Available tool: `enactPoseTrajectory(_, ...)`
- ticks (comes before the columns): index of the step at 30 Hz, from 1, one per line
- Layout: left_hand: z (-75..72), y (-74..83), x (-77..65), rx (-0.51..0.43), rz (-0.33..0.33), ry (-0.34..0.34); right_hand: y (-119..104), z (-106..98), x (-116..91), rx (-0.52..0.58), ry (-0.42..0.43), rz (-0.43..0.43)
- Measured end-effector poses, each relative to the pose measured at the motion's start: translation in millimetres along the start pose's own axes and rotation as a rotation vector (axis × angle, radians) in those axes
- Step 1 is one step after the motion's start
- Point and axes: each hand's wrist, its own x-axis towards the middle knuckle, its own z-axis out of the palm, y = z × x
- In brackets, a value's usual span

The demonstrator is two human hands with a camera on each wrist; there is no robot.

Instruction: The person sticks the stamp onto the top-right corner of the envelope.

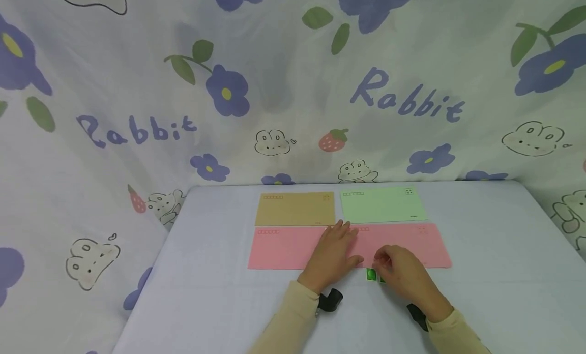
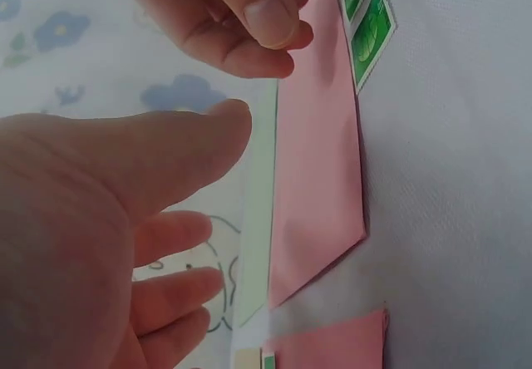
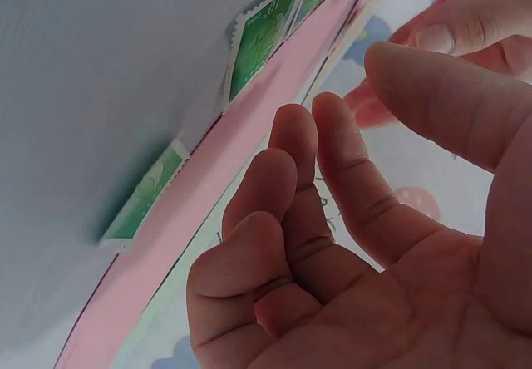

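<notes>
- head view: the left hand (image 1: 330, 257) is spread and relaxed, grasping nothing, over the meeting ends of the left pink envelope (image 1: 279, 249) and right pink envelope (image 1: 407, 242); whether it presses cannot be told.
- head view: the right hand (image 1: 405, 272) bends its fingers by the right pink envelope's near edge, close to the green stamps (image 1: 371, 274) on the desk (image 1: 201, 272).
- head view: both pink envelopes lie with long axes left to right; the brown envelope (image 1: 295, 209) and light green envelope (image 1: 384, 205) lie behind them. desk surface stretches beyond both sides and in front.
- left wrist view: the left thumb stands apart from the parted fingers, nothing between; a gap shows between the pink envelopes.
- right wrist view: the right fingers are loosely bent, released, thumb apart. the stamps line the pink edge, one separate from the others.
</notes>
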Motion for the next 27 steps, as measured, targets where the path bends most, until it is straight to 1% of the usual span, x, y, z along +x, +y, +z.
enactPoseTrajectory(7,2.3,-1.3,-1.7,0.007,-0.012,0.004,1.1,0.2,-0.6,-0.032,-0.021,-0.006)
enactPoseTrajectory(12,4.3,-2.6,-1.7,0.021,-0.019,-0.014,0.6,0.3,-1.9,-0.045,-0.031,-0.015)
enactPoseTrajectory(27,7.3,-4.7,-2.1,0.054,-0.013,-0.035,-1.4,3.5,-3.4,-0.117,-0.035,-0.033)
